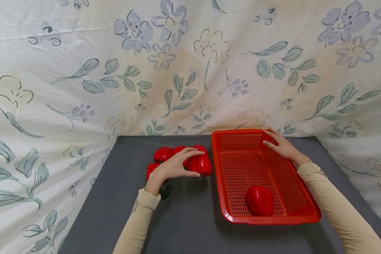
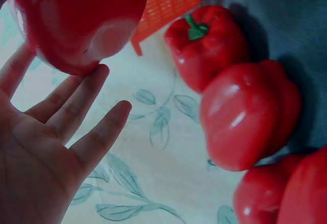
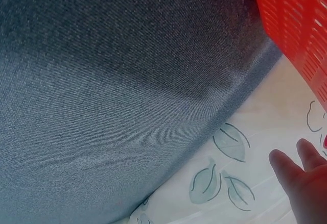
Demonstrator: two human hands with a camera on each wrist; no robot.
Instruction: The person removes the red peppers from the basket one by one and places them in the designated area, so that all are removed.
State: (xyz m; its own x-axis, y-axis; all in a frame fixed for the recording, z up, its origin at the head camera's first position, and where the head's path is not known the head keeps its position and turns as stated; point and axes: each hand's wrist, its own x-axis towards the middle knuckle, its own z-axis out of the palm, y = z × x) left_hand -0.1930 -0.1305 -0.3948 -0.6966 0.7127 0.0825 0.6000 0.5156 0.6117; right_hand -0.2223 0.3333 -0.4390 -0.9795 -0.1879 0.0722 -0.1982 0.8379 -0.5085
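Observation:
My left hand [image 1: 177, 165] holds a glossy red bell pepper [image 1: 201, 165] between thumb and fingers, just left of the basket. In the left wrist view this pepper [image 2: 82, 20] sits at the fingertips, its near side smooth. More red bell peppers [image 1: 162, 154] lie behind and beside that hand, partly hidden by it; one shows a green stem [image 2: 195, 30] in the left wrist view. At the far right corner of a red plastic basket [image 1: 214, 169], my right hand [image 1: 284, 147] extends over the rim with fingers spread. One red bell pepper [image 1: 260, 200] lies inside, near the front.
Dark grey cloth [image 1: 184, 222] covers the table. Behind it and along both sides hangs a pale floral sheet [image 1: 177, 81]. A small black object [image 1: 165, 192] shows beside the left wrist. The basket's slotted side [image 3: 301, 30] rises at the right wrist view's upper right.

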